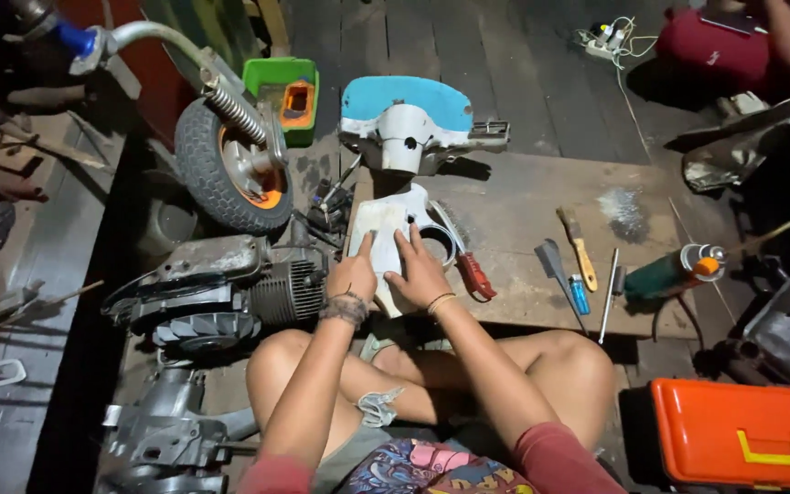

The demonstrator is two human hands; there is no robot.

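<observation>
White panel: thin, stiff, likely light; left hand and right hand spread flat upon it; grip by edges.

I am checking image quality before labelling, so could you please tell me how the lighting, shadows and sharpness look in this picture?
Head view: a bright light from above falls on the board and both hands, left hand and right hand, on the pale panel; the edges and top left sink into darkness; hard shadows lie beside the tools; wide-angle bending at the borders; the centre is sharp.
</observation>
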